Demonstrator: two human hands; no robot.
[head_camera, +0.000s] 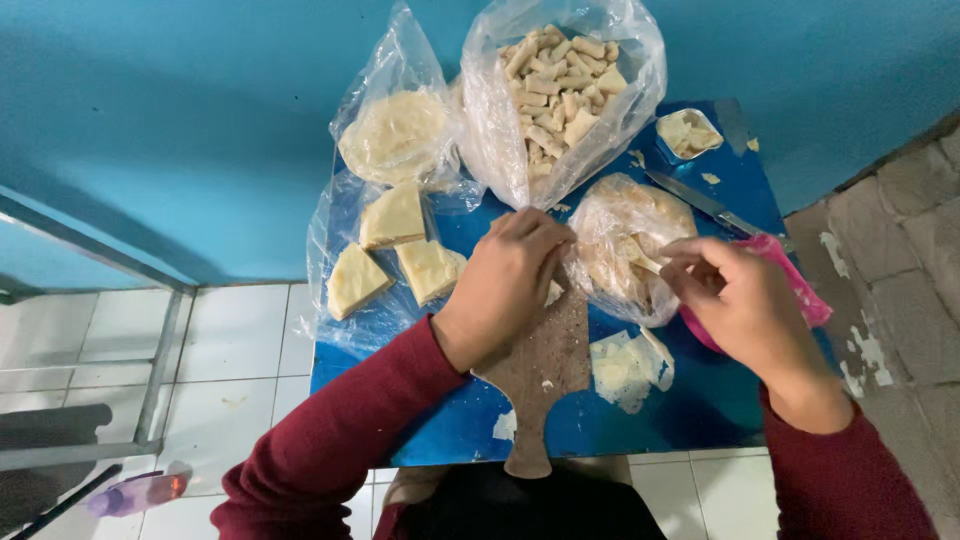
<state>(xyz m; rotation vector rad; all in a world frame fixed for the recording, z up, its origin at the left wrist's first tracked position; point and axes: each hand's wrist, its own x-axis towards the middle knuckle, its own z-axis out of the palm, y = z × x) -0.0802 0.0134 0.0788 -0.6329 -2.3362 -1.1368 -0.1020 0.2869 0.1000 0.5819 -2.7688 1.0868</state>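
Left hand (510, 275) curled on board (545, 365); right hand (735, 295) pinches a pastry strip (645, 262) from the bag (625, 240) lying between both hands.

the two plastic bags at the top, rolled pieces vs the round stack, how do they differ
The bag of rolled pieces is taller and gapes open, piled with small stubby rolls. The bag with the round stack is lower and holds flat pale discs. Both are clear plastic at the blue table's far edge, untouched by either hand.

Glossy clear plastic bag (560, 90), matt worn wooden board (545, 370), seemingly metal knife (700, 200)
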